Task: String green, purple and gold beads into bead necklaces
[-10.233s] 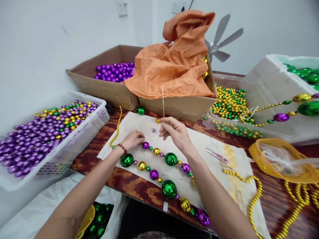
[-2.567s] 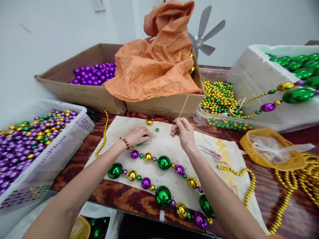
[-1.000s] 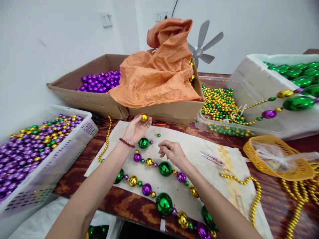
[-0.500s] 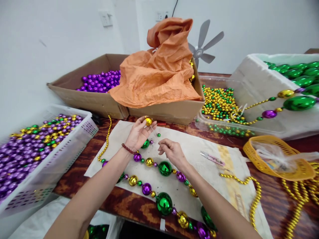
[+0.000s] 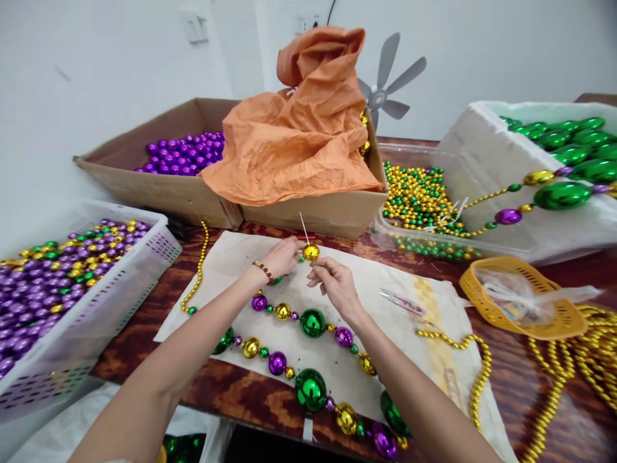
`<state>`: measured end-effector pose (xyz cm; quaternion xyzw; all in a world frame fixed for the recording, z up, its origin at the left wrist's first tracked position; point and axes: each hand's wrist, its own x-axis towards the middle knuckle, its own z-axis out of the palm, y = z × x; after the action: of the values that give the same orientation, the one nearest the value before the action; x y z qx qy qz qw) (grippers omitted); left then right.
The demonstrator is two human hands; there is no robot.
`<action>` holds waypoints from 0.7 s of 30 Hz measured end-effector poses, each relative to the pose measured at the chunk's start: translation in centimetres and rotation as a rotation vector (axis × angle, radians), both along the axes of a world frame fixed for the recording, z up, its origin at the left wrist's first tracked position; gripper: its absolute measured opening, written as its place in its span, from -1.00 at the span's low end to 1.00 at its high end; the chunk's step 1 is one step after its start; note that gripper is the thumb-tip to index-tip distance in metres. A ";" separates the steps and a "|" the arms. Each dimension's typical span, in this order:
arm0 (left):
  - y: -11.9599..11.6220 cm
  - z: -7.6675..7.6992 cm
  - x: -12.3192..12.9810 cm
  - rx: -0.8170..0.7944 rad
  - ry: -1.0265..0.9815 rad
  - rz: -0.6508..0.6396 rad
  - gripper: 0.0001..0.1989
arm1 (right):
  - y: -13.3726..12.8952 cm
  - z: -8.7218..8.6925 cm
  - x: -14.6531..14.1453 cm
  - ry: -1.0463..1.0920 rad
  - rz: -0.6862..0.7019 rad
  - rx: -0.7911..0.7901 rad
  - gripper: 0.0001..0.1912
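My right hand [image 5: 332,281] is pinching a thin needle [image 5: 304,226] carrying a gold ball [image 5: 311,252] above the cloth [image 5: 385,334]; my left hand [image 5: 285,255] is hovering just left of it, fingers curled, its grip unclear.

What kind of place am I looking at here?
Probably a small bead-stringing workshop: a white basket full of loose purple, gold and green beads, snips on the cloth, and a right hand at a gold bead.
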<state>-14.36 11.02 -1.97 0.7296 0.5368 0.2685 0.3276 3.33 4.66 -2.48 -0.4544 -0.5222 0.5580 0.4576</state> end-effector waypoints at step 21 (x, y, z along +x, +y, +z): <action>-1.3 3.0 -5.5 -0.492 -1.251 0.282 -0.91 | -0.2 -0.4 -0.2 -0.141 0.178 0.021 -0.75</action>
<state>-19.90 9.71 1.02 0.2648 0.3820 0.5497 0.6941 3.09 4.46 -2.92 -0.4398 -0.5971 0.5576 0.3730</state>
